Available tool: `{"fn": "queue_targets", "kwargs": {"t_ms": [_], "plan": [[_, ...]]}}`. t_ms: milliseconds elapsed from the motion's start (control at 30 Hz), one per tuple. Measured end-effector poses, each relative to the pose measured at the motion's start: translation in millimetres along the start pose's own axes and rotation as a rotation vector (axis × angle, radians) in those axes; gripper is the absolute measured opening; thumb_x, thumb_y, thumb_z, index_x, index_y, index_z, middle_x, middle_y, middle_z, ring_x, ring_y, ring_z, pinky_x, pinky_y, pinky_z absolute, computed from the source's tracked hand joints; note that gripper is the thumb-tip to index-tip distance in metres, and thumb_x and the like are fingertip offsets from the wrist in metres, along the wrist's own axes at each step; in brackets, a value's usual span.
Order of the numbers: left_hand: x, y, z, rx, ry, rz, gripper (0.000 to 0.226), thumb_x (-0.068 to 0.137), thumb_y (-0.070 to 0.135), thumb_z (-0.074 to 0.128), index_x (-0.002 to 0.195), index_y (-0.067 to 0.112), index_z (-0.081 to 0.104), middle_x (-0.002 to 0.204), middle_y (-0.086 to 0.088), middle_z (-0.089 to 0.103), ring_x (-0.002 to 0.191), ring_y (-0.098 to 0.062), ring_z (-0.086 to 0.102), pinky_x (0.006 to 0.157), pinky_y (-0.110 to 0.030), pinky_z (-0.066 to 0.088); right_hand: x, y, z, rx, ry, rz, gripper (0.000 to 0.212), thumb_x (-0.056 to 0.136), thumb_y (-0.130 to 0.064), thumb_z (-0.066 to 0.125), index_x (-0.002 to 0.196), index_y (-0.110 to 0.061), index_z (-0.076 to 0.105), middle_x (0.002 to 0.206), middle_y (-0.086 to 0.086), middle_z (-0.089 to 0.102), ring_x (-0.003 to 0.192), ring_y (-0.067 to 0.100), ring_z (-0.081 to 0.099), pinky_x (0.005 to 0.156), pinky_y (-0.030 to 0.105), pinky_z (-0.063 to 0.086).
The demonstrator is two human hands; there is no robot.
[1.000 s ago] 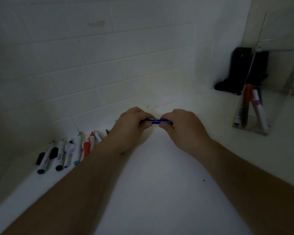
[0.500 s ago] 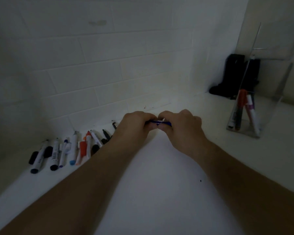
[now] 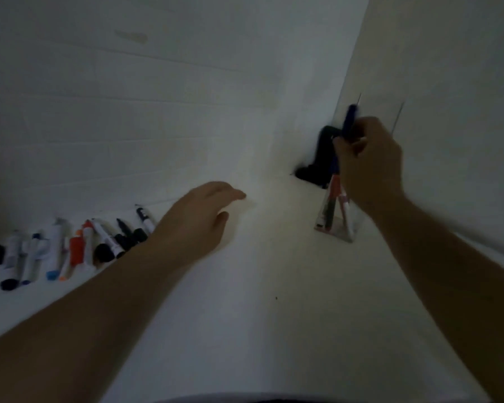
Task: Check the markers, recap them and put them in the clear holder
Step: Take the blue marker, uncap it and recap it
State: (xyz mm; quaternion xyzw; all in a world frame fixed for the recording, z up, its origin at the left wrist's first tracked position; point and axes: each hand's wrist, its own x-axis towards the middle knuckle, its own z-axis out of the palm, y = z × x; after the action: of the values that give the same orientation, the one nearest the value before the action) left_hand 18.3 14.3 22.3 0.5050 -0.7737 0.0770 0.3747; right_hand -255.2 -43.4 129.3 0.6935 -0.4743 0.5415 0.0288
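Holding the blue marker (image 3: 348, 120) upright just above the clear holder (image 3: 336, 225) at the right, the right hand (image 3: 370, 161) pinches it. A few markers stand inside already. The left hand (image 3: 198, 219) hovers spread, holding nothing, over the surface (image 3: 259, 301); many markers (image 3: 70, 248) at the left wait still.

markers (image 3: 70, 251) left, holder (image 3: 336, 225) perhaps right

We have a single head-worn wide-angle view, looking forward and down along a white table (image 3: 245, 330) toward a tiled wall corner. Both forearms reach in from the bottom edge, close to us; straight lines bend near the frame's margins.
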Motion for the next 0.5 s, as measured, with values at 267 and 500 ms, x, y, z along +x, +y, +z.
{"fn": "queue_targets", "kwargs": {"t_ms": [267,500], "plan": [[-8.1,52.8,23.1,-0.003,-0.13,0.301,0.03,0.091,0.017,0.062,0.113,0.036,0.071,0.131,0.009,0.061,0.116,-0.01,0.057,0.095,-0.025,0.047,-6.6,68.5,-27.3,-0.484,-0.235,-0.06,0.067,0.1,-0.021,0.055,0.153,-0.039,0.019,0.102,0.014,0.069,0.083,0.036,0.066,0.073,0.044,0.056],[-9.7,34.9,24.8,0.013,-0.117,0.241,0.028,0.089,0.019,0.065,0.107,0.039,0.072,0.127,0.014,0.062,0.114,-0.007,0.054,0.092,-0.019,0.039,-22.8,71.2,-12.2,-0.532,-0.464,-0.037,0.036,0.106,-0.035,0.04,0.141,-0.029,0.048,0.105,0.01,0.068,0.086,0.029,0.063,0.073,0.036,0.05]]}}
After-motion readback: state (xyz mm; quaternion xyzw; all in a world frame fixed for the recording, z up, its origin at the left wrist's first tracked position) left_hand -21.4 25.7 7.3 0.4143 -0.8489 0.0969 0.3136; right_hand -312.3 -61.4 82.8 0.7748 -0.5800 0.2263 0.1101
